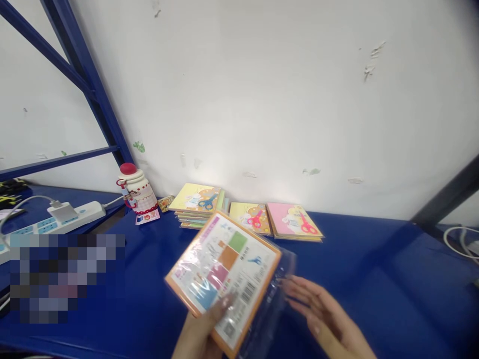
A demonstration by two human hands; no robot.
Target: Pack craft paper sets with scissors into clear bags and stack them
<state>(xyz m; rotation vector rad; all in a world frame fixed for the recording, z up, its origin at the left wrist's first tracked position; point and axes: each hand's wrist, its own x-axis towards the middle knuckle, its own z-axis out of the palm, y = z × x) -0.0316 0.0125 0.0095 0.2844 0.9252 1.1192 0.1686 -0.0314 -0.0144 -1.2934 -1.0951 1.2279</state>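
Holding a square orange-bordered paper packet (224, 271) in clear plastic wrap (269, 309), the left hand (198, 331) grips its near edge, thumb on top, over a blue metal shelf (374, 279). The right hand (325, 314) sits just right, fingers slightly spread, tips at the wrap.

A white plaster wall (239, 99) fills the back of the scene, scuffed, with flaking patches (368, 65) and a few green marks. At left, 3 dark blue steel bars (88, 85) of a shelving frame cross in front of it, and a dark upright (449, 194) leans in at right. A glossy blue shelf (392, 279) runs along the wall's foot, where pale light glares on the plaster (258, 187).
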